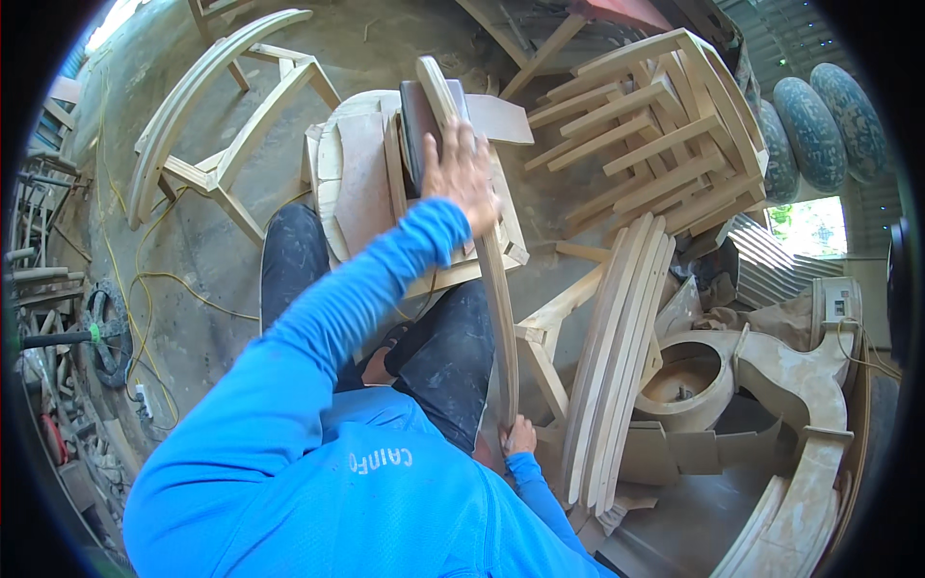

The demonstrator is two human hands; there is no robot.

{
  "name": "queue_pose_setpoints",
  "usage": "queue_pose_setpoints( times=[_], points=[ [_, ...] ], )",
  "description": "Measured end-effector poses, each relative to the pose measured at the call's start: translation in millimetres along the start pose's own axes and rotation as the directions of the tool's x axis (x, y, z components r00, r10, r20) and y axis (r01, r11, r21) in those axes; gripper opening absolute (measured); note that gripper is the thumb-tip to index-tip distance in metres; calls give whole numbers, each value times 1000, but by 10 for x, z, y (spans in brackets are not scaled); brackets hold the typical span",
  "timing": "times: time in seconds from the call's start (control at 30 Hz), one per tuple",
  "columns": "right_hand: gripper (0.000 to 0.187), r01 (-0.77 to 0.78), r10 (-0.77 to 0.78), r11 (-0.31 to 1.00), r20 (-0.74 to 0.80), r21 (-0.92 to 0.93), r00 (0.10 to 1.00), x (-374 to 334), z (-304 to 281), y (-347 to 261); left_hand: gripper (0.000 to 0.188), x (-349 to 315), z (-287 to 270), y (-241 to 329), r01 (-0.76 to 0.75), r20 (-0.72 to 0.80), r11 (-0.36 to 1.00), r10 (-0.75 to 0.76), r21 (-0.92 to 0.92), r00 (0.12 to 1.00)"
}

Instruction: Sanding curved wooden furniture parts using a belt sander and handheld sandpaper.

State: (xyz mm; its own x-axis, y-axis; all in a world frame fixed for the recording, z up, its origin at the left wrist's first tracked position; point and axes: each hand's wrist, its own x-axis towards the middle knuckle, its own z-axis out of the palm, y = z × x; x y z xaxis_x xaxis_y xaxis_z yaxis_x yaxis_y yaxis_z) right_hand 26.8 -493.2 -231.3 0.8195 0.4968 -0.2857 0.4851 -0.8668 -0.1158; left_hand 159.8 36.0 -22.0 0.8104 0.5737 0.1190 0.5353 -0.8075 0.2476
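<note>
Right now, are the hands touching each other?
No: the left hand lies on the curved wooden strip, the right hand at its lower end.

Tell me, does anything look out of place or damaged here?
Mildly odd: a yellow cord lies in loose loops on the floor at left, near a curved wooden frame, where feet might catch it.

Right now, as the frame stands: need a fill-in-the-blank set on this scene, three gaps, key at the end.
1. The left hand lies over a curved wooden strip, and its sleeve is coloured ____.
2. The right hand is at the strip's ____ end in the picture (upper or lower).
3. The cord at the picture's left is coloured ____.

Missing words: blue; lower; yellow
</note>
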Motion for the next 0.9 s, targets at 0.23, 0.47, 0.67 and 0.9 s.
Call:
queue_pose_setpoints(
  times=[0.23,0.47,0.67,0.9],
  points=[
    [40,-146,147,989,116,-15,982,-931,208,273,94,-781,142,430,-102,-23,984,99,-148,995],
    [46,95,-87,995,-161,40,983,-529,-523,-81,90,190,-35,-22,10,-3,997,-10,-82,1000],
    [43,275,-208,949,-347,155,914,157,-1380,-855,85,1421,-3,-874,101,95,985,-88,-143,992],
    [47,374,-244,860,-364,347,899,873,-1938,-1520,82,2625,365,-1520,143,183,974,-110,-178,977]
  ],
)
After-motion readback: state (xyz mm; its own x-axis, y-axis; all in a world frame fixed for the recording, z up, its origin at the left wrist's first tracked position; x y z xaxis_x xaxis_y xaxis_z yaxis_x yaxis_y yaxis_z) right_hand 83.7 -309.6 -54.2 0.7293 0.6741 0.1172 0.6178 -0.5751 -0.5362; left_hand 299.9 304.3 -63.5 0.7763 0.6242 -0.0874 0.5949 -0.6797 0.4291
